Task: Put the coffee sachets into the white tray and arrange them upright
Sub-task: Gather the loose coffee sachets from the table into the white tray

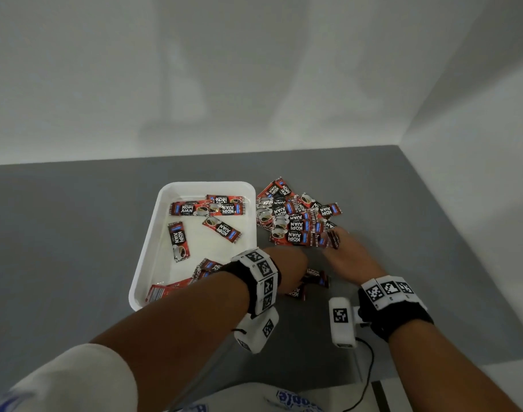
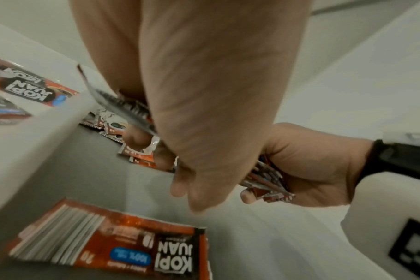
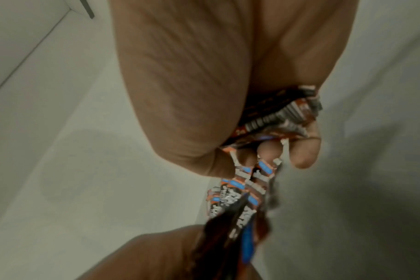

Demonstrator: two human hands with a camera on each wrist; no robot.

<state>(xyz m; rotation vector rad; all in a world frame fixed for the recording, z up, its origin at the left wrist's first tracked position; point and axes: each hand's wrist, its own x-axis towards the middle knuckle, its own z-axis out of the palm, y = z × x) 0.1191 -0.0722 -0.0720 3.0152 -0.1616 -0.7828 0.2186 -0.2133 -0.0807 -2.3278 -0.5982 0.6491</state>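
A white tray (image 1: 152,233) holds several red-and-black coffee sachets (image 1: 221,228) lying flat. More sachets form a loose pile (image 1: 293,221) on the grey table just right of the tray. My right hand (image 1: 349,257) is at the pile's near edge and grips a bundle of sachets (image 3: 278,115) in curled fingers. My left hand (image 1: 287,272) is close beside it, near the tray's front right corner, pinching one sachet (image 2: 117,106) by its edge. Another sachet (image 2: 113,246) lies flat on the table under my left hand.
The grey table (image 1: 76,233) ends at white walls behind and on the right. The tray's wall (image 2: 36,144) stands just left of my left hand. A black cable (image 1: 368,379) trails off the table's near edge.
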